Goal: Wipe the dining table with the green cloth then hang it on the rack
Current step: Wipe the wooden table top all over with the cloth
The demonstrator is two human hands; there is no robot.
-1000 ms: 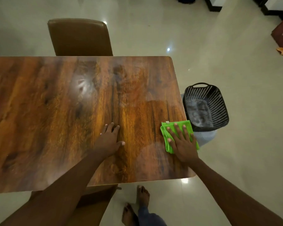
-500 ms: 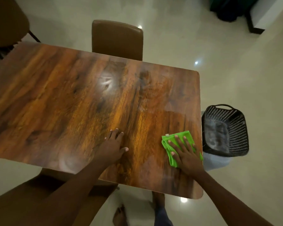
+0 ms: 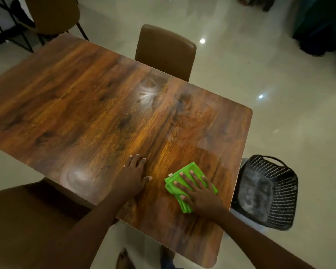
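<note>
The folded bright green microfibre cloth (image 3: pixel 190 186) lies flat on the brown wood-grain dining table (image 3: pixel 97 113), near the table's right edge and toward its near right corner. The right hand (image 3: pixel 199 193) rests directly on top of it, fingers spread wide and palm pressing down, so the cloth is pinned under the hand rather than pinched. The cloth's long axis runs diagonally, from the far left toward the near right, roughly in line with the forearm. A small pale tag shows at its far left corner; nothing on it can be read, and no brand or writing is visible anywhere else.

The left hand (image 3: pixel 133 174) lies open and flat on the bare table just to the left of the cloth, apart from it, holding nothing and seemingly bracing the body. The right hand is plainly the working one.

A darker, clearer patch surrounds the cloth, while hazy smears show toward the table's middle and near left edge, so most of the surface probably remains to be wiped, leftward and farther away.

Beyond the right edge, a black perforated plastic basket (image 3: pixel 279 191) stands on the pale glossy floor (image 3: pixel 279 113). A brown padded chair (image 3: pixel 165 51) sits at the far edge. No rack is visible.
</note>
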